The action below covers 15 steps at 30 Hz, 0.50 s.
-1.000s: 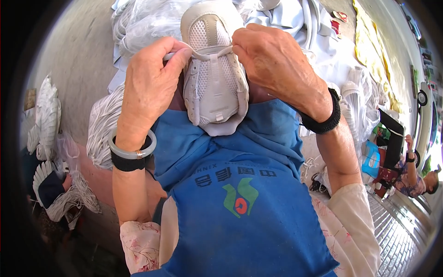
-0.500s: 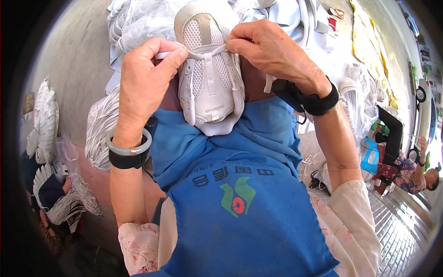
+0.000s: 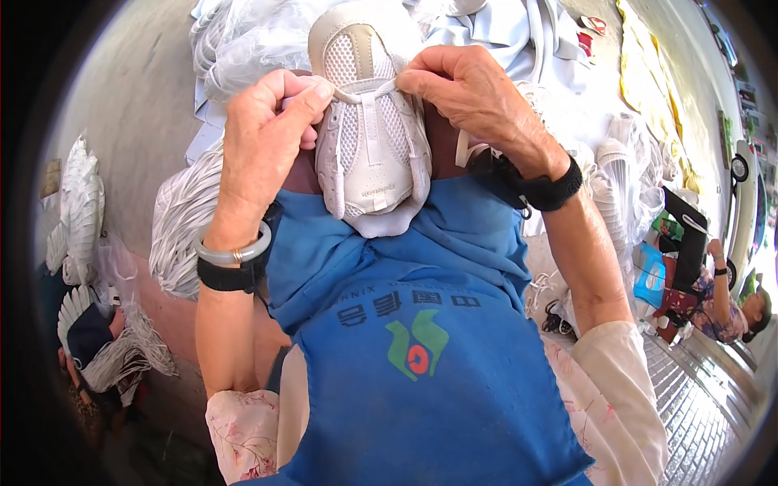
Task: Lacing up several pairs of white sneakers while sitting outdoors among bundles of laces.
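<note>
A white mesh shoe upper [image 3: 381, 174] rests on my lap, its rounded toe end pointing away from me and its tongue end toward my blue apron [image 3: 454, 405]. A pale shoelace [image 3: 350, 98] runs across the upper near the lowest eyelets. Pinched at the left side of the upper, my left hand [image 3: 271, 125] holds one end of the lace between thumb and forefinger. On the other side my right hand [image 3: 474, 101] grips the lace with thumb and index finger close to the eyelets. Part of the lace is hidden by my fingers.
Bundles of white laces [image 3: 188, 231] hang at my left. Clear plastic bags [image 3: 251, 61] and pale shoe pieces [image 3: 519, 32] lie beyond the upper. More white uppers [image 3: 81, 211] are stacked at far left. Another person [image 3: 733, 312] is at far right, near a parked car [image 3: 741, 211].
My left hand has shifted slightly right, closer to the upper, and its fingers have curled in more. My right hand stays near the eyelets, its wrist turned a little.
</note>
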Motion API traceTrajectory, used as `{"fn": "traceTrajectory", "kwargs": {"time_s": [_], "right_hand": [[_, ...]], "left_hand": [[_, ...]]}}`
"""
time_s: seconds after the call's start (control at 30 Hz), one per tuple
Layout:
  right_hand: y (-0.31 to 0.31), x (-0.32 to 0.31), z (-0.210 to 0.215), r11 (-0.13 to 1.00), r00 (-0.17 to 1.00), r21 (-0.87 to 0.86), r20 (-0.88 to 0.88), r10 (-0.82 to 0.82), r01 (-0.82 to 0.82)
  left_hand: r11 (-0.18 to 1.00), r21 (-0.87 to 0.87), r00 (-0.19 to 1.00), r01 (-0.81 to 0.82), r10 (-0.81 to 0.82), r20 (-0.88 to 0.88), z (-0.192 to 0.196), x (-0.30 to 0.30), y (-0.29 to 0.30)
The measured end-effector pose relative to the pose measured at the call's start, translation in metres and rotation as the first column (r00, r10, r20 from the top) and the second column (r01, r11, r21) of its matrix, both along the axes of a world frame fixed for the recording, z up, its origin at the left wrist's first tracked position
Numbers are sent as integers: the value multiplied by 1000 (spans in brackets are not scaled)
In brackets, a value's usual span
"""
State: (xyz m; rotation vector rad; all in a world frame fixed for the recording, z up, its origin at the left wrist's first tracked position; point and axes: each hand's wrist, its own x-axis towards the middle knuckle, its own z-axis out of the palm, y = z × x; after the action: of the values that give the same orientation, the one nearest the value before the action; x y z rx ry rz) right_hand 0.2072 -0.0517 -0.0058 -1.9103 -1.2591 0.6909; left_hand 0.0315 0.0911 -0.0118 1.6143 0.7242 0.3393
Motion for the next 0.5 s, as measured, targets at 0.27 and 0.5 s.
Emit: {"fn": "traceTrajectory", "kwargs": {"time_s": [0.27, 0.5], "right_hand": [[-1, -21, -11, 948, 950, 296, 245, -194, 117], [-26, -37, -3, 962, 953, 250, 250, -171, 108]], "left_hand": [[894, 437, 995, 98, -89, -41, -6, 6, -3], [906, 412, 992, -100, 57, 114, -1, -1, -24]]}}
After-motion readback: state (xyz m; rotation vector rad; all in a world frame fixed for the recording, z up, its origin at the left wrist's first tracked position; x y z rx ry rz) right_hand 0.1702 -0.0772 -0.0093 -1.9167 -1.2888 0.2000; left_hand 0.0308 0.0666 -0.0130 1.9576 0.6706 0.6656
